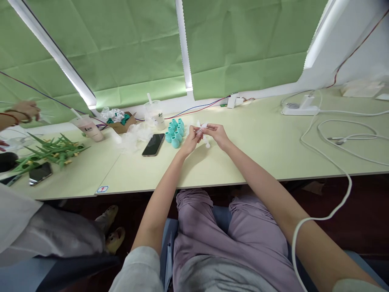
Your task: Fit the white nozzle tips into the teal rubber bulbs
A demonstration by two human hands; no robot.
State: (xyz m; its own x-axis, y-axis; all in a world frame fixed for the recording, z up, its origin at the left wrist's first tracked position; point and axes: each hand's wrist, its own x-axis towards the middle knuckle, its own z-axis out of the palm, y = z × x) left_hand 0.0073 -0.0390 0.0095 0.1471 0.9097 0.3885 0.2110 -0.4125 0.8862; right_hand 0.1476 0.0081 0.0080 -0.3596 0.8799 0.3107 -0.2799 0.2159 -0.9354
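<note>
My left hand (191, 140) and my right hand (219, 135) meet above the table, fingers closed together in a pinch. Between their fingertips is a small white, partly translucent piece (201, 128) with pointed ends; its kind is too small to make out. Just beneath the fingers shows a little white rounded bit (207, 144), and I cannot tell whether it hangs from the piece or lies on the table. Left of my left hand, several turquoise bulb-shaped pots (175, 141) stand close together in rows. A dark-screened phone (153, 144) lies beyond them to the left.
Crumpled clear plastic (133, 138), a small cardboard box (123, 125) and drink cups (91, 129) stand at the back left. Green plant-like pieces (56, 150) lie before a co-worker, whose hand (26, 110) is raised. A white cable (334, 162) loops over my right forearm from a power strip (300, 109).
</note>
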